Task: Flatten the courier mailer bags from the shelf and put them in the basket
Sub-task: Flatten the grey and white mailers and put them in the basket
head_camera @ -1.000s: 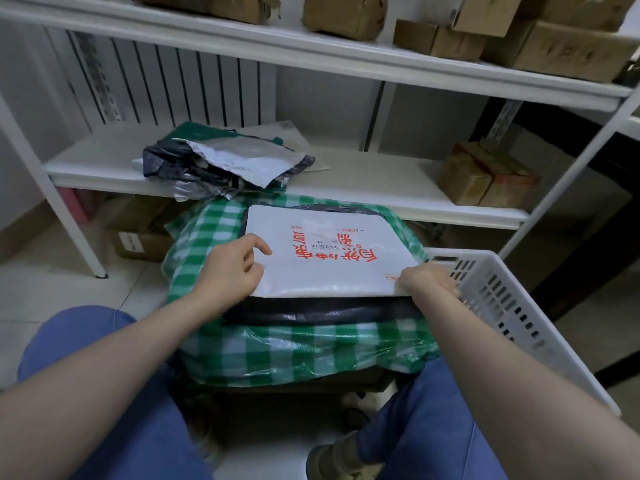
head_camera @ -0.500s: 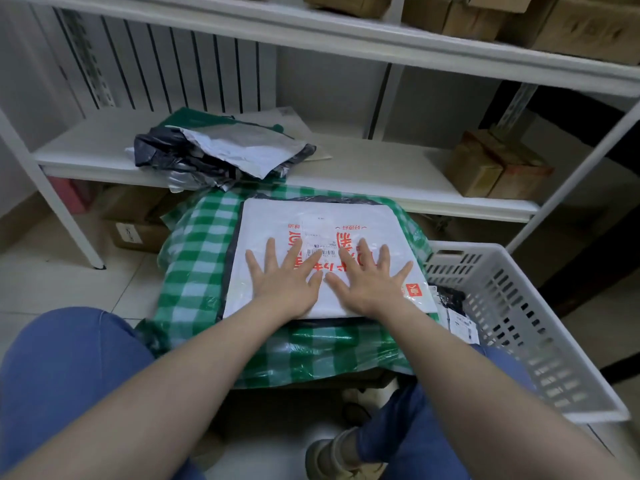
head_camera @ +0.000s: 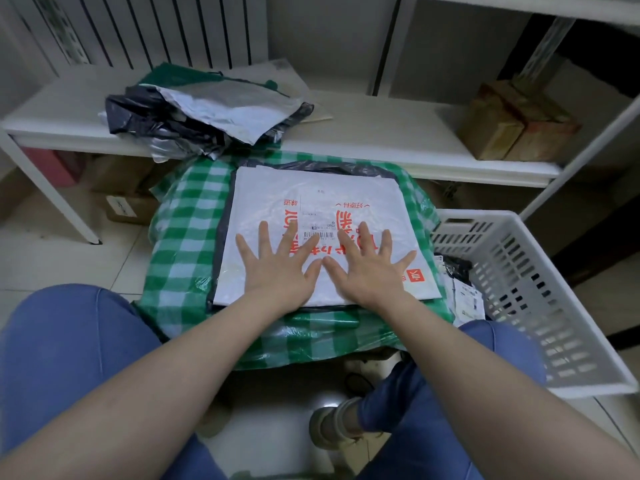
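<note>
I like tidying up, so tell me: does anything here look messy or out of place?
Yes: the pile of mailer bags on the shelf is crumpled and tangled, with one silvery corner drooping over the front edge. The white mailer under the left hand and right hand lies flat and smooth.

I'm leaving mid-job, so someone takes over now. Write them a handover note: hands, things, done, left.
Left hand: open, flat on the white mailer.
Right hand: open, flat beside it on the same mailer.
The mailer lies on a dark bag atop the checked bundle. Basket at the right, with some bags inside. Crumpled pile on the shelf.
Done: some bags in the basket.
Left: finish pressing the mailer, put it in the basket, then work through the pile.
</note>
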Motion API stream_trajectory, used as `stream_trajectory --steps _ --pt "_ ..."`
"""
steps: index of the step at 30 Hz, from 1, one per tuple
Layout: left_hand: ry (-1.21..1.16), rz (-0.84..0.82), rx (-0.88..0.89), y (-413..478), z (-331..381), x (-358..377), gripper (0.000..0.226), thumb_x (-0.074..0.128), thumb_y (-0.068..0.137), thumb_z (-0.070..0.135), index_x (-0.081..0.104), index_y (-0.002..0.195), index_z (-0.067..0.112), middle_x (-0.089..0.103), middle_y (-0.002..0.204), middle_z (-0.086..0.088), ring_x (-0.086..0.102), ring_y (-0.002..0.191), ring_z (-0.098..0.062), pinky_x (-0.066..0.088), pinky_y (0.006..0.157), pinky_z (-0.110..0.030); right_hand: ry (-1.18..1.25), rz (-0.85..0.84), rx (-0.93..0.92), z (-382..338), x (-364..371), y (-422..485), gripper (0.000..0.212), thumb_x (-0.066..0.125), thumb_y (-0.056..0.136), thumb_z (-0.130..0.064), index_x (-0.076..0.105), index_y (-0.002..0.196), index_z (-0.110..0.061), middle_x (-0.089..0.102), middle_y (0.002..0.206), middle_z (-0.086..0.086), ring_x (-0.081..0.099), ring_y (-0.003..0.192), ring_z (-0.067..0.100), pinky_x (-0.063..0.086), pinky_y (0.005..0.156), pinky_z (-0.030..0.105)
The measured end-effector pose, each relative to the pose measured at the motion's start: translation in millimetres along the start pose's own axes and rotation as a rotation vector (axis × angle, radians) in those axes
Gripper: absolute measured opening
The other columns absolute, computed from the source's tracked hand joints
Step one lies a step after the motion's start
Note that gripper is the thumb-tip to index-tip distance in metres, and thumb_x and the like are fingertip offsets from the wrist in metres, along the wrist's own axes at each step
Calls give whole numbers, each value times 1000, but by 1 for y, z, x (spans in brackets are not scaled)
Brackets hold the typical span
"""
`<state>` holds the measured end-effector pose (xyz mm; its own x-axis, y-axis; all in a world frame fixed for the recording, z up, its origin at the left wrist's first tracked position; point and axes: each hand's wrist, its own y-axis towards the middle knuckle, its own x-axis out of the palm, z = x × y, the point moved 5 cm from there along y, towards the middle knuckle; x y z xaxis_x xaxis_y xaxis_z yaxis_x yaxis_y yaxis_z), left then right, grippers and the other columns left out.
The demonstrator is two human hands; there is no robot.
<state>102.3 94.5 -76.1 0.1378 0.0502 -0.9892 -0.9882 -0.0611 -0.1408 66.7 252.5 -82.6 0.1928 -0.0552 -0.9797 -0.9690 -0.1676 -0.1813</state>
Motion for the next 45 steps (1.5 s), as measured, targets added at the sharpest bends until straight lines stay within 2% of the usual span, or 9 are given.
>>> stream_trajectory --steps 2,5,7,11,15,29,38,41,45 --pt "3 -23 2 1 0 -3 59 -2 93 68 -8 150 52 -17 162 10 -22 146 -39 -16 106 -71 3 -18 3 -1 -2 0 76 3 83 -81 -3 150 -48 -17 161 -9 -22 145 35 -13 101 77" --pt "-6 19 0 10 -2 -20 61 -1 92 68 -1 151 52 -1 164 10 -9 148 -38 -15 108 -69 49 40 48 -5 -23 8 69 11 85 -77 27 144 -44 14 157 -1 6 144 40 -7 102 77" --pt "-25 62 0 24 -7 -34 60 1 94 67 0 151 50 1 164 11 -9 149 -36 -14 109 -69 35 108 73 -8 -41 20 68 16 87 -75 36 141 -38 21 154 2 13 141 41 -5 103 77" --pt "-35 64 -1 57 -18 -40 59 4 95 66 -1 152 49 -11 163 11 -23 147 -31 -18 108 -68 25 41 45 -11 -44 49 74 15 86 -79 5 151 -45 -12 162 -7 -18 145 40 -11 100 77" --pt "-30 38 -36 69 -25 -18 60 3 94 67 -5 151 51 -18 162 12 -25 146 -34 -12 108 -71 49 -3 73 -5 -23 60 75 6 84 -80 -8 150 -48 -23 159 -9 -25 143 39 -11 100 78" --pt "-24 10 -37 77 -28 -3 60 2 93 68 -4 151 51 -15 162 12 -18 148 -35 -9 109 -72 45 -11 82 -4 -10 68 74 5 84 -79 -3 151 -47 -19 160 -10 -22 144 39 -10 100 78" --pt "-92 -88 -30 76 -29 -12 62 8 94 69 0 152 49 -13 163 11 -19 148 -33 -11 109 -70 93 -168 59 -1 -21 66 76 16 83 -82 -3 150 -50 -21 159 -12 -23 145 35 -9 103 76" --pt "-166 -49 -128 69 -40 -19 66 21 96 66 4 154 41 -10 164 5 -17 148 -32 -9 111 -69 128 -194 53 9 -33 60 84 29 84 -81 -1 152 -43 -17 161 -9 -18 146 35 -5 108 72" --pt "-304 -46 -414 51 -61 -30 85 43 89 69 5 155 31 -7 162 -11 1 146 -42 12 111 -66 187 -143 297 42 -38 42 99 34 80 -83 -6 154 -30 -13 162 6 -5 145 46 9 110 70"
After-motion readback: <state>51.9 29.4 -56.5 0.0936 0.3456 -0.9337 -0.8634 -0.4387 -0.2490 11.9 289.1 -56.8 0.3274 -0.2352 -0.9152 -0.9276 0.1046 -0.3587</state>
